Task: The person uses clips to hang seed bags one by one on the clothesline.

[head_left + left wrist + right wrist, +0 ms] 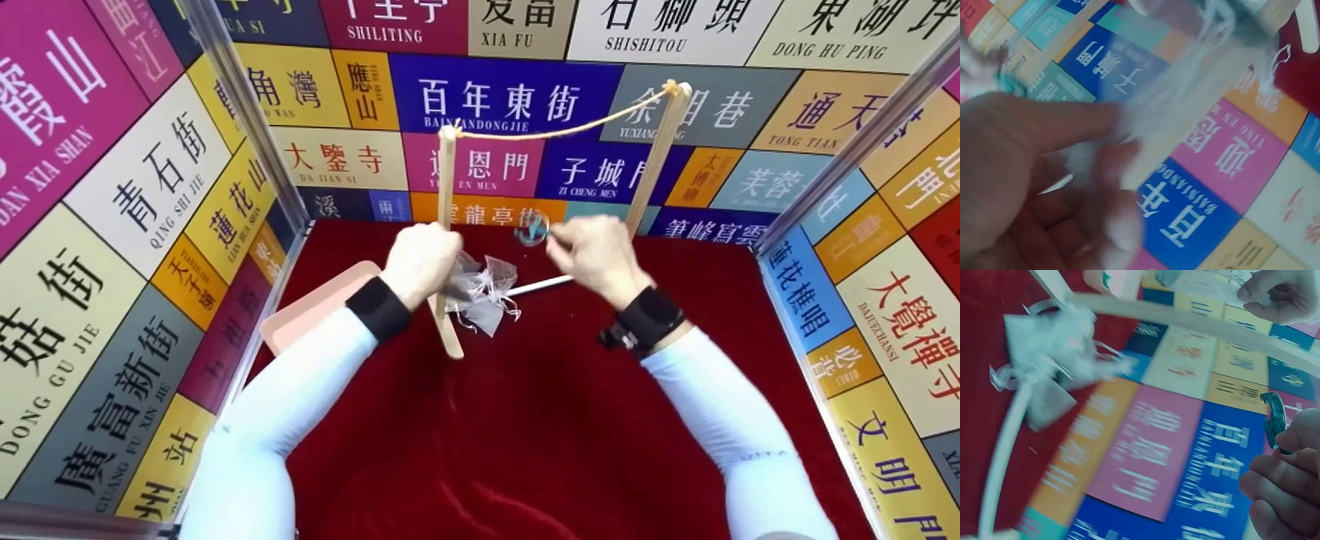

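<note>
My left hand [420,259] is at the left post of a wooden stand. Between thumb and fingers it pinches the gathered top of a sheer white drawstring pouch [1154,104], blurred in the left wrist view. My right hand [600,251] is in front of the right post, its thumb and fingertips pinching a curved teal clip [1276,421]. More sheer pouches [491,296] with white ribbons lie in a heap by the foot of the left post. Above both hands a thin cord [555,135] sags between the post tops.
The stand's left post [446,172] rises from a flat wooden foot [448,337]; its right post [660,150] leans in view. A white rod [544,284] runs low between them. A pink tray [300,307] sits at the left on red cloth [540,420]. Sign-printed walls [517,90] surround the space.
</note>
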Demonstrator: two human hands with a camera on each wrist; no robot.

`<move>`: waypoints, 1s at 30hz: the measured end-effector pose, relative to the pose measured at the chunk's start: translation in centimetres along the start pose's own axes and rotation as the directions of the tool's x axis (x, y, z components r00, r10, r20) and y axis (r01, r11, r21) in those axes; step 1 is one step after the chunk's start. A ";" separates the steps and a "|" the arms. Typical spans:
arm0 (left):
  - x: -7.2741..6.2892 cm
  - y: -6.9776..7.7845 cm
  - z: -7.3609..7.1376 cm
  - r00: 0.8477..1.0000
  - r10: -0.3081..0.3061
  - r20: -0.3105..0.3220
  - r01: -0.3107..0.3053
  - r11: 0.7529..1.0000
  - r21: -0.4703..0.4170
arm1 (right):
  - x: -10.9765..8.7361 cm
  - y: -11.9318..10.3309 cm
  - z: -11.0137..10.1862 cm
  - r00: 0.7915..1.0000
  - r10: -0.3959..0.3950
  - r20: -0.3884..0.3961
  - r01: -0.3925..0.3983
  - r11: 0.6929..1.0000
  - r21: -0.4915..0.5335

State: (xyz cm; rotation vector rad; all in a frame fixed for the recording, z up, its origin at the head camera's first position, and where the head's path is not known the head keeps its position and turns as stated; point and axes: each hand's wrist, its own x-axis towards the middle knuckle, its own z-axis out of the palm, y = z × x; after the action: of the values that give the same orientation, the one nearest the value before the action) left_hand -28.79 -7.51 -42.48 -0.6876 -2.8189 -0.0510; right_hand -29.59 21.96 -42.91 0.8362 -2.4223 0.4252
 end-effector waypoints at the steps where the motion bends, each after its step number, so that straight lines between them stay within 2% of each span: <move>1: 0.3 0.3 -0.4 0.999 0.030 -0.016 -0.030 0.999 0.015 | 0.8 0.0 -0.6 1.000 -0.017 -0.026 0.017 1.000 -0.016; 3: 0.9 0.8 -1.1 0.995 0.089 -0.044 -0.087 0.995 0.059 | 2.5 0.0 -1.7 0.997 -0.046 -0.065 0.042 0.998 -0.050; 5: 1.7 0.9 -1.9 0.984 0.153 -0.089 -0.142 0.982 0.124 | 4.3 -0.3 -2.7 0.994 -0.073 -0.086 0.066 0.994 -0.082; 8: 2.9 0.9 -3.1 0.954 0.249 -0.167 -0.200 0.944 0.263 | 6.7 -0.8 -4.0 0.991 -0.103 -0.080 0.093 0.987 -0.128; 11: 4.0 0.7 -4.4 0.916 0.322 -0.240 -0.223 0.905 0.361 | 8.6 -1.1 -4.9 0.992 -0.114 -0.048 0.105 0.982 -0.159; 14: 4.9 0.6 -5.7 0.897 0.344 -0.277 -0.213 0.886 0.412 | 10.0 -1.2 -5.4 0.994 -0.108 -0.018 0.103 0.981 -0.167; 21: 6.9 0.4 -8.4 0.904 0.293 -0.312 -0.142 0.892 0.428 | 12.2 -1.1 -5.8 0.992 -0.126 0.028 0.129 0.980 -0.149; 24: 7.6 0.2 -9.4 0.921 0.244 -0.305 -0.104 0.906 0.410 | 12.7 -0.9 -6.1 0.991 -0.123 0.061 0.128 0.987 -0.098; 26: 8.0 0.1 -10.0 0.938 0.186 -0.291 -0.066 0.924 0.376 | 13.1 -0.7 -6.3 0.988 -0.122 0.096 0.126 0.991 -0.036; 30: 8.6 -0.2 -10.6 0.966 0.060 -0.252 0.007 0.966 0.257 | 13.6 -0.4 -6.2 0.981 -0.128 0.149 0.111 0.987 0.114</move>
State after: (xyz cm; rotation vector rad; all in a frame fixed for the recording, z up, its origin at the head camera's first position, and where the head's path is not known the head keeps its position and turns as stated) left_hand -33.96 -4.78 -30.09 -0.6092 -2.5059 0.2105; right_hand -35.98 18.02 -30.02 1.0921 -2.4920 0.4591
